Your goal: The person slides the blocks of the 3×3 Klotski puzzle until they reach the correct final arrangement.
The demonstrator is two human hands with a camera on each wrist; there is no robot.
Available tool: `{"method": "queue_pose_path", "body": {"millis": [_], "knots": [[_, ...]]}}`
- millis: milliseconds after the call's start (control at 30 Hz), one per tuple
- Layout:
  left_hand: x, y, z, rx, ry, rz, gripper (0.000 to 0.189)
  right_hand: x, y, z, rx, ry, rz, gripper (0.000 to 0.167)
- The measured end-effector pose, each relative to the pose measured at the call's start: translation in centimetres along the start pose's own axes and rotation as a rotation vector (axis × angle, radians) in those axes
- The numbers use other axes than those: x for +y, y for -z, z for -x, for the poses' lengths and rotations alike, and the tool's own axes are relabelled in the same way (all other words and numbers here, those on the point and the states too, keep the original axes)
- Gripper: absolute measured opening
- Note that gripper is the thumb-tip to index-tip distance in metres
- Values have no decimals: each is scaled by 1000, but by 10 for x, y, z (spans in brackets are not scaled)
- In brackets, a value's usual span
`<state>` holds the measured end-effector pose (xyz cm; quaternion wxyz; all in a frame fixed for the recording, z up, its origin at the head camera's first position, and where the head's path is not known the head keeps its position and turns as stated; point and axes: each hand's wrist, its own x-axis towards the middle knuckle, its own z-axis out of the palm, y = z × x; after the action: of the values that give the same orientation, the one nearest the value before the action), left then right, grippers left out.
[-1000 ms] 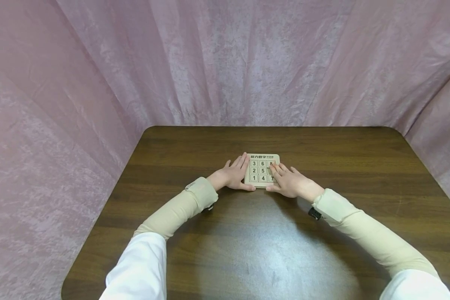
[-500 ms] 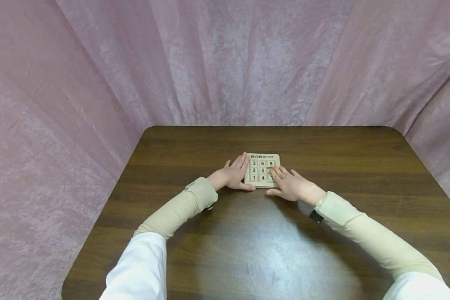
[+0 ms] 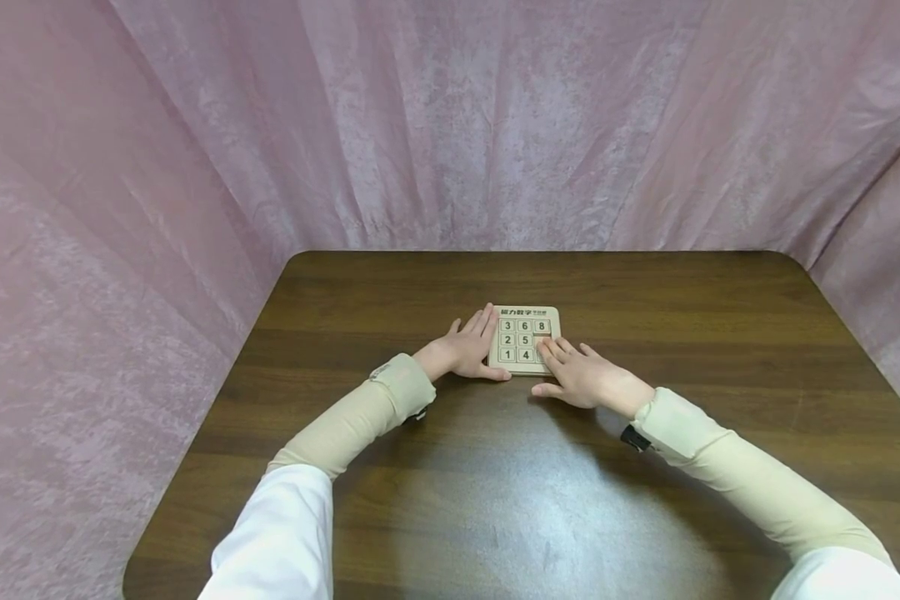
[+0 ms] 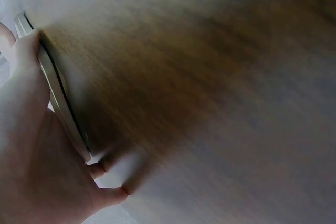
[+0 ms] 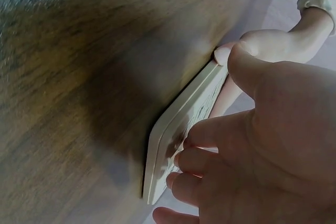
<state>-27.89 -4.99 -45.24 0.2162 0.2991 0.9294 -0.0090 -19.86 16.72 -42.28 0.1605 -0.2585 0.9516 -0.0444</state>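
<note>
A pale wooden sliding number puzzle point(image 3: 525, 340) lies flat near the middle of the table, tiles 3, 6, 8, 2, 5, 1 and 4 readable in the head view. My left hand point(image 3: 467, 346) rests along its left edge, fingers straight, thumb against the front edge. Straight fingers of my right hand point(image 3: 581, 373) touch the lower right of the puzzle and cover the corner tile; below the 8 a bare slot partly shows. The right thumb points toward the front edge. In the right wrist view, the right hand point(image 5: 252, 145) hangs over the puzzle's side point(image 5: 157, 156).
The brown wood-grain table point(image 3: 645, 300) has rounded back corners. Pink velvet curtains point(image 3: 495, 125) hang behind it and at both sides. Both forearms, in pale sleeves with a wrist camera point(image 3: 635, 437) strapped on, reach in from the front.
My right hand has drawn slightly toward the front, its fingertips moving off the 8 and down over the 7, which is now hidden. The left hand stays put.
</note>
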Motion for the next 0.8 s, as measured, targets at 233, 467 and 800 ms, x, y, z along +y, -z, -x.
{"method": "queue_pose_path", "body": {"millis": [233, 467, 800], "knots": [[0, 0, -1, -3, 0, -6, 118, -5, 2, 4, -13, 7, -4, 78], [0, 1, 0, -4, 0, -10, 117, -6, 2, 5, -22, 4, -3, 77], [0, 0, 1, -1, -7, -13, 117, -2, -2, 1, -1, 1, 12, 78]]}}
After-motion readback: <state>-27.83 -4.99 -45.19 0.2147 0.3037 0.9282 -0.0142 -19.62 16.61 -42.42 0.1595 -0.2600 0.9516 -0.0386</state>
